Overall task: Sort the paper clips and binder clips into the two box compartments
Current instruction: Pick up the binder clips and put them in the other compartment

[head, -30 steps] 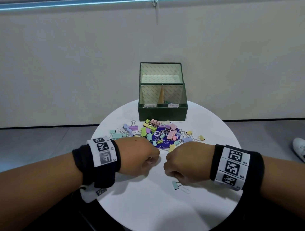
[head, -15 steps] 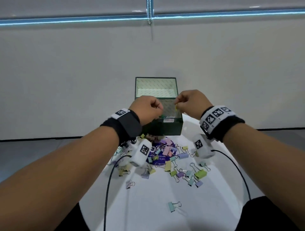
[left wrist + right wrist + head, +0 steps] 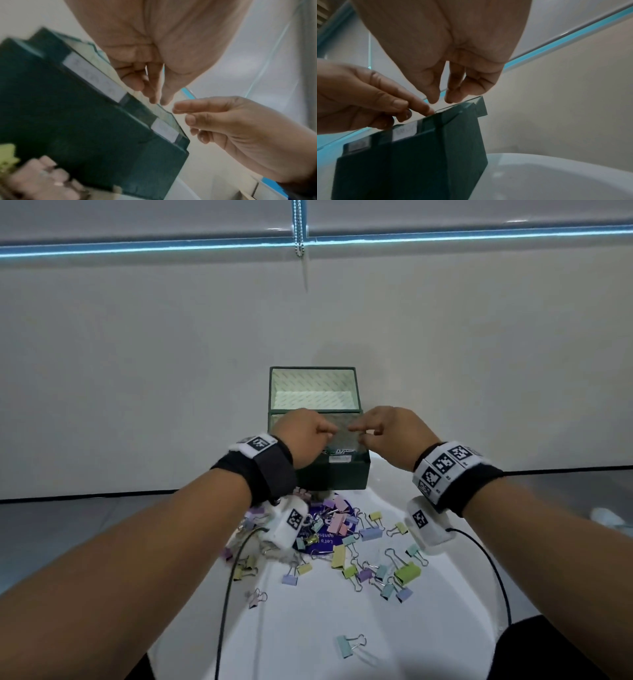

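Note:
A dark green box (image 3: 332, 477) (image 3: 85, 128) (image 3: 419, 155) stands at the far side of the round white table (image 3: 308, 628), its lid (image 3: 313, 388) upright behind it. Both hands hover over its open top. My left hand (image 3: 327, 429) (image 3: 159, 101) (image 3: 419, 108) has curled fingers, with thumb and forefinger tips nearly together and nothing visible between them. My right hand (image 3: 363, 433) (image 3: 440, 100) (image 3: 185, 115) hangs with fingers loose, apart and empty. Pastel binder clips (image 3: 342, 529) lie heaped in front of the box. My hands hide most of the compartments.
A purple printed card (image 3: 322, 539) lies under the heap. One teal binder clip (image 3: 344, 645) lies alone near the table's front edge. Black cables (image 3: 222, 594) (image 3: 496, 577) trail from both wrist cameras across the table. A plain wall stands close behind the box.
Both hands rose from the table's front and moved over the box. The right hand's fingers have spread, and the yellow piece it pinched is no longer seen.

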### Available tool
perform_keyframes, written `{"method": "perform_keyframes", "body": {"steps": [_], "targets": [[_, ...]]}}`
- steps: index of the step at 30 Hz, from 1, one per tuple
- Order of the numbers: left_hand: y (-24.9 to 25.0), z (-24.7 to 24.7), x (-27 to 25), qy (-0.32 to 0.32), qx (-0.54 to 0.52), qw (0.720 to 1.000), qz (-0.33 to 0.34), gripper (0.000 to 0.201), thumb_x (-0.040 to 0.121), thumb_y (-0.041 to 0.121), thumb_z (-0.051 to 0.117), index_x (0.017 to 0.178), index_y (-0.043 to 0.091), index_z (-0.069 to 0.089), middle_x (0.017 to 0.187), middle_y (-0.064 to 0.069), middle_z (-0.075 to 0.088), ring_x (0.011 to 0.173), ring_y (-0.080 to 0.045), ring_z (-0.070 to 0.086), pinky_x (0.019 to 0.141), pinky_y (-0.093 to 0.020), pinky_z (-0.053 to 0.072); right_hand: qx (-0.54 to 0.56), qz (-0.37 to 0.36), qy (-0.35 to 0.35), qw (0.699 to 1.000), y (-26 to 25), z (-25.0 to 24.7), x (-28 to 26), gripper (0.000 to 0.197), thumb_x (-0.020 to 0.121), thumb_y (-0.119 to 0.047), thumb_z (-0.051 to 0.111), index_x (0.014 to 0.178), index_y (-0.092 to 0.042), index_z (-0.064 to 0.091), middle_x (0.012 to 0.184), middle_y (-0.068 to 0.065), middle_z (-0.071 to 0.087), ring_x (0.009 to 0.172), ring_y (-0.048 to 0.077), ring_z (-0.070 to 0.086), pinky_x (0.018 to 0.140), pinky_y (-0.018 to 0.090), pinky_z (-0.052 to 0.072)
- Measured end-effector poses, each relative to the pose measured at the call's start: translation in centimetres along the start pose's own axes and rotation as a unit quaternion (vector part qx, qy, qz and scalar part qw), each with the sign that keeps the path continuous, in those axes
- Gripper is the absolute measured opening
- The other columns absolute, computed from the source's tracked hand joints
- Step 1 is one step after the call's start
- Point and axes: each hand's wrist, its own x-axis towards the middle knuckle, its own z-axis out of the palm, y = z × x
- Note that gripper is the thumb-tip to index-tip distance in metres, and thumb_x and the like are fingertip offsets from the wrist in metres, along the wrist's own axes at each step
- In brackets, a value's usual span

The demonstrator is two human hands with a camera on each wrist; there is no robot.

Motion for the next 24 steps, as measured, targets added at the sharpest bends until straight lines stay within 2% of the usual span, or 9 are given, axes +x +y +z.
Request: {"method": "perform_keyframes", "body": {"steps": [3, 4, 6, 8, 9, 14, 16, 19, 24], "targets": [[-1.4, -1.9, -3.5, 0.044, 0.042, 0.997, 0.053, 0.02, 0.098, 0.026, 0.056, 0.109, 0.03, 0.071, 0.101, 0.015, 0.061, 0.09, -0.007, 0.058, 0.083, -0.024, 0.045, -0.041, -0.038, 0.037, 0.998, 0.3, -1.3, -2.7, 0.011, 0.09, -0.023, 0.068, 0.094, -0.032, 0.074, 0.091, -0.014, 0.06, 0.072, 0.004, 0.057, 0.07, 0.02, 0.044], [-2.2, -2.4, -4.8, 0.05, 0.058, 0.995, 0.064, 0.016, 0.097, 0.029, 0.057, 0.104, 0.031, 0.07, 0.095, 0.018, 0.058, 0.085, -0.004, 0.056, 0.079, -0.024, 0.046, -0.062, -0.037, -0.003, 0.997, 0.6, -1.6, -3.7, 0.009, 0.09, -0.025, 0.068, 0.09, -0.033, 0.071, 0.087, -0.016, 0.059, 0.072, 0.004, 0.058, 0.069, 0.02, 0.044], [-4.2, -3.4, -7.0, 0.029, 0.101, 0.993, 0.059, 0.011, 0.095, 0.032, 0.058, 0.099, 0.032, 0.068, 0.09, 0.017, 0.057, 0.081, -0.002, 0.055, 0.076, -0.025, 0.048, -0.129, -0.001, -0.159, 0.979, 1.1, -2.0, -5.5, 0.005, 0.089, -0.033, 0.069, 0.091, -0.037, 0.069, 0.087, -0.019, 0.061, 0.078, 0.003, 0.06, 0.076, 0.022, 0.05], [-6.5, -4.2, -8.6, -0.019, 0.149, 0.989, 0.015, 0.012, 0.095, 0.036, 0.057, 0.102, 0.035, 0.067, 0.096, 0.014, 0.06, 0.083, -0.002, 0.055, 0.078, -0.025, 0.049, -0.182, 0.039, -0.29, 0.939, 1.7, -1.7, -6.8, 0.019, 0.084, -0.043, 0.074, 0.102, -0.041, 0.068, 0.095, -0.021, 0.064, 0.084, -0.002, 0.059, 0.083, 0.023, 0.051], [-7.5, -4.4, -9.1, -0.043, 0.169, 0.985, -0.012, 0.016, 0.094, 0.038, 0.057, 0.107, 0.035, 0.066, 0.099, 0.013, 0.06, 0.085, -0.002, 0.056, 0.078, -0.024, 0.047, -0.191, 0.054, -0.318, 0.927, 1.8, -1.5, -7.3, 0.025, 0.082, -0.045, 0.075, 0.105, -0.041, 0.068, 0.099, -0.019, 0.065, 0.085, -0.002, 0.059, 0.084, 0.023, 0.051], [-10.0, -4.1, -11.5, -0.158, 0.209, 0.958, -0.12, 0.056, 0.09, 0.049, 0.06, 0.141, 0.031, 0.048, 0.129, 0.003, 0.056, 0.111, -0.016, 0.058, 0.091, -0.027, 0.044, -0.196, 0.083, -0.311, 0.926, 1.9, -0.3, -7.7, 0.01, 0.078, -0.025, 0.07, 0.086, -0.031, 0.067, 0.086, -0.012, 0.068, 0.079, 0.01, 0.064, 0.073, 0.028, 0.056], [-10.1, -3.5, -11.9, -0.187, 0.213, 0.953, -0.111, 0.043, 0.09, 0.047, 0.059, 0.129, 0.028, 0.056, 0.121, 0.001, 0.059, 0.104, -0.017, 0.059, 0.09, -0.03, 0.047, -0.188, 0.089, -0.295, 0.933, 1.6, -0.1, -7.4, 0.01, 0.071, -0.019, 0.066, 0.077, -0.026, 0.06, 0.08, -0.011, 0.067, 0.076, 0.014, 0.063, 0.07, 0.033, 0.057], [-10.1, -2.5, -12.0, -0.178, 0.211, 0.955, -0.109, 0.037, 0.089, 0.045, 0.058, 0.124, 0.032, 0.057, 0.118, 0.001, 0.054, 0.105, -0.018, 0.058, 0.092, -0.034, 0.048, -0.157, 0.078, -0.257, 0.95, 1.2, 0.3, -7.1, 0.017, 0.077, -0.012, 0.058, 0.069, -0.022, 0.046, 0.068, -0.01, 0.058, 0.066, 0.013, 0.053, 0.059, 0.026, 0.045], [-10.2, -1.5, -11.6, -0.134, 0.187, 0.968, -0.101, 0.041, 0.091, 0.036, 0.061, 0.132, 0.033, 0.056, 0.123, 0.004, 0.06, 0.108, -0.017, 0.06, 0.092, -0.028, 0.048, -0.089, 0.101, -0.243, 0.961, 1.1, 0.8, -6.6, 0.017, 0.089, -0.007, 0.049, 0.086, -0.024, 0.047, 0.076, -0.005, 0.054, 0.066, 0.015, 0.046, 0.061, 0.028, 0.041]]}}
